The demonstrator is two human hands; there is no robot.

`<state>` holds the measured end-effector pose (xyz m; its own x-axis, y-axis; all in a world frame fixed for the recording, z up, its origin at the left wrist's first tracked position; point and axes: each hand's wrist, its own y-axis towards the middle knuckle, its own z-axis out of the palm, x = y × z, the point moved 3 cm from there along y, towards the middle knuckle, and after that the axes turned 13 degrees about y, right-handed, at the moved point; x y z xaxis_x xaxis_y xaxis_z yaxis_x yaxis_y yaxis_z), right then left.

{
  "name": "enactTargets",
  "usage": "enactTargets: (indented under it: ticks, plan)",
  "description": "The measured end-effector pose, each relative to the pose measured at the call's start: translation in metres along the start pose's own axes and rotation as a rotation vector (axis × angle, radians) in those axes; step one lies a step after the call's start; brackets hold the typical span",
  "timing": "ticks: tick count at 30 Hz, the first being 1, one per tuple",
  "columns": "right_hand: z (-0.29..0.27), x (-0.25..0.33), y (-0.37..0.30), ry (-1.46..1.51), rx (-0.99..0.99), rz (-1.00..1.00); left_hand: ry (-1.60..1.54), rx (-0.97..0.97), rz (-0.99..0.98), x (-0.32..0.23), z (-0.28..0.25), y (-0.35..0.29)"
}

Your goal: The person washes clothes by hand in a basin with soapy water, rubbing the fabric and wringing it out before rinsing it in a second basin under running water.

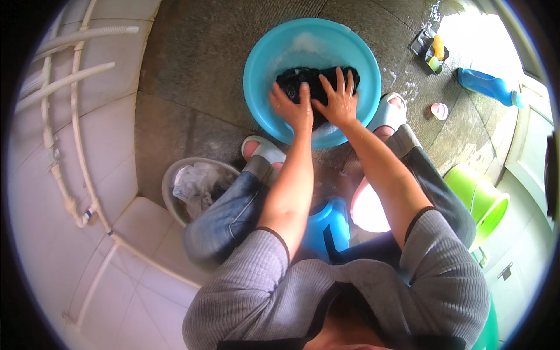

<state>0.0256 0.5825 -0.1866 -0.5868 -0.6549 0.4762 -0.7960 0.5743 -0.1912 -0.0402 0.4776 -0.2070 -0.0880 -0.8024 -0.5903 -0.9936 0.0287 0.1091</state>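
Observation:
A wide light-blue basin (254,87) stands on the floor in front of me. In it lies a wet black cloth (315,79), bunched up, with whitish suds beside it. My left hand (296,109) rests on the cloth's near left part, fingers spread and wet. On the right part presses my right hand (339,100), its fingers also spread out flat. Neither hand is closed round the cloth. What kind of garment the cloth is cannot be made out.
A pale basin (170,189) of light and dark cloths sits left by my knee. Farther right lie a blue bottle (487,84), a soap dish (434,55) with a yellow bar, and a pink cap (439,111). A green bucket (475,198) lies right. Pipes (79,116) line the left wall.

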Motion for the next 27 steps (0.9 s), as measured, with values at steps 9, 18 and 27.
enactTargets:
  ticks: [9,18,27]
  plan:
    - [0.034,-0.022,0.054,-0.032,0.086,-0.195,0.415,0.506,0.35,0.009,0.062,0.046]
    - [0.038,-0.056,0.144,0.33,-0.135,0.064,0.383,0.683,0.24,-0.032,0.071,0.122]
    - [0.005,-0.052,0.047,0.995,-0.072,0.54,0.165,0.434,0.575,-0.107,-0.07,0.081]
